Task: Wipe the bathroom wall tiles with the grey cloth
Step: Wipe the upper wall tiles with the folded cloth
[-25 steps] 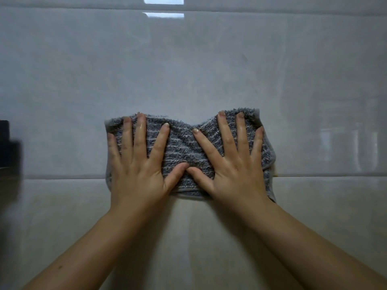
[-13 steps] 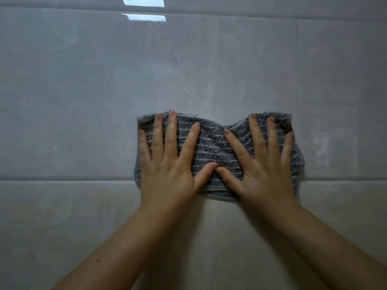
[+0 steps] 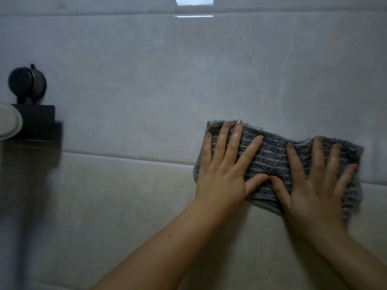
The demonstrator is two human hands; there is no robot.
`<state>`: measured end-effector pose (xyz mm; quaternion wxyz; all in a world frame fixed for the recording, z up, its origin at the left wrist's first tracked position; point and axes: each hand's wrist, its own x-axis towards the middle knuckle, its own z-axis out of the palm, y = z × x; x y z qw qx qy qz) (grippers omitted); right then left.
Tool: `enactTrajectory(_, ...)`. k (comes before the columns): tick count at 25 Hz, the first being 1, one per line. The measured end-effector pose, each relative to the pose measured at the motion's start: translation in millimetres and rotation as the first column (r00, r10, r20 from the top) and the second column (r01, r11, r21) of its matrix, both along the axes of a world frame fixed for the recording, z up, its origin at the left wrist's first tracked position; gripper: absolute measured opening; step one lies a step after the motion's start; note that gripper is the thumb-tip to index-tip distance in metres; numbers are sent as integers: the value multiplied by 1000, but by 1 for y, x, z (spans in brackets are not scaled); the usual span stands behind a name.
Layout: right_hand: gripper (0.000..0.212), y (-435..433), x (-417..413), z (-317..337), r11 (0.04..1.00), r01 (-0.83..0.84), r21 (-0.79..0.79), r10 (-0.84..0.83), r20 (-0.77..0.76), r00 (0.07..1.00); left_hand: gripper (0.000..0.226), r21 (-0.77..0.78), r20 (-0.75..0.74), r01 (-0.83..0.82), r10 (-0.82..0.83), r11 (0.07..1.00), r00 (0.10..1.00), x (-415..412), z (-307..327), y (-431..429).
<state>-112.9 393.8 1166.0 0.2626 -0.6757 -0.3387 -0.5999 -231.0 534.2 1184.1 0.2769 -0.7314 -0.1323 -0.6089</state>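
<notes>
1. The grey cloth [image 3: 272, 155] lies flat against the wall tiles [image 3: 146, 80] under both your hands. It straddles the grout line [image 3: 125, 156] that runs out to the left of them.
2. Your left hand [image 3: 222, 170] and right hand [image 3: 312, 185] rest on it side by side, fingers straight and spread, thumbs almost tip to tip. Neither grips the cloth; both press it to the wall.
3. Bear down through the palms as well as the fingertips, so that the whole cloth meets the tile.
4. Between your hands the top edge dips and the cloth narrows. That middle probably wipes least, so overlap your passes.
5. At the grout line, press harder: a recessed joint likely holds more grime than the smooth faces.
6. The cloth is looped terry, dark grey with pale streaks, soft and folded, with a plain hem below your thumbs. A sheen on your left fingers suggests it is damp.
7. The tiles are large, glossy and pale with faint marbling, and mirror a bright patch above your hands. They look slick, so the cloth should glide.
8. Far to the left of your left hand, a black suction-cup holder [image 3: 27, 83] sticks to the tile, with something round and white [image 3: 8, 122] at it. Wipe around it, not into it.
</notes>
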Motion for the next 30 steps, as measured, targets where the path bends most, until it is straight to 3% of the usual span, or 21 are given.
enactTrajectory(15, 71, 205, -180, -1, 997, -19, -70, 25, 80, 997, 73, -114, -24, -126, 124, 985, 992, -194, -20, 205)
enactTrajectory(20, 66, 231, -203, -54, 987, -49, -153, 70, 139, 988, 73, -227, -28, -93, 88, 969, 996, -221, -79, 229)
enactTrajectory(24, 67, 224, -201, -103, 977, -40, -210, 81, 188, 979, 72, -209, -68, -123, 111, 970, 992, -221, -135, 224)
enactTrajectory(30, 69, 254, -226, -42, 988, -46, -147, 63, 113, 992, 72, -308, -9, 29, -34, 951, 999, -242, -74, 253)
